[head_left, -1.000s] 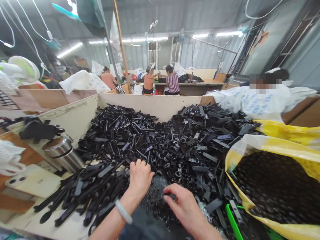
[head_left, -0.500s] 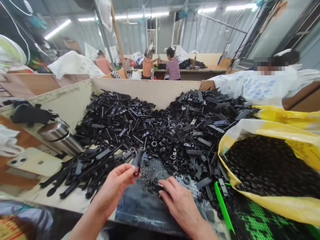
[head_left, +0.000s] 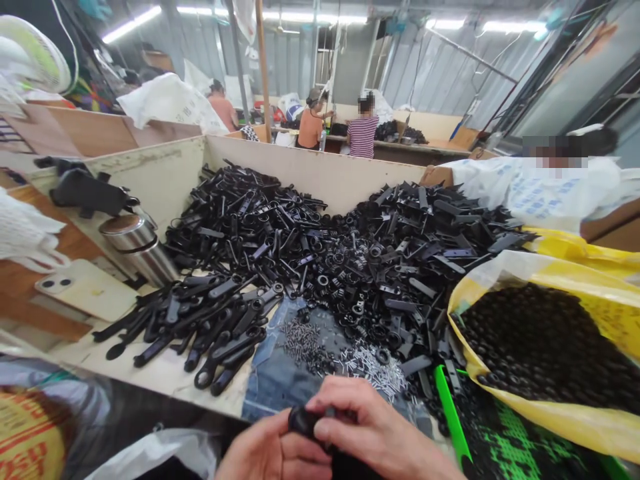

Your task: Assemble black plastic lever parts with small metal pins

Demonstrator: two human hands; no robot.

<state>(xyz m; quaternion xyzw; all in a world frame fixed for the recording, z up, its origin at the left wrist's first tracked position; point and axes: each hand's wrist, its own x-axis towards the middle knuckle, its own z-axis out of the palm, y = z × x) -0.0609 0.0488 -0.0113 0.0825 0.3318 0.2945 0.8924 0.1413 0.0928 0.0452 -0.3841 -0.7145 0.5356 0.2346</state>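
Pale panels [head_left: 310, 167] are walling the bench [head_left: 83, 357] beyond the mat [head_left: 275, 385]. Handles [head_left: 173, 310] are lying left of it. At its near edge, the left hand [head_left: 280, 447] is cupping a part [head_left: 301, 421], seemingly light, stiff and slick, best pinched by its rounded end; it is lying against these fingers, the right hand [head_left: 370, 427] pinching its right side. Right of the mat, a sack [head_left: 610, 310] is gaping.

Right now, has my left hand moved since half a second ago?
Yes. Judged against the dark blue mat, your left hand has moved toward you, from beside the small gray pieces to the mat's near edge.
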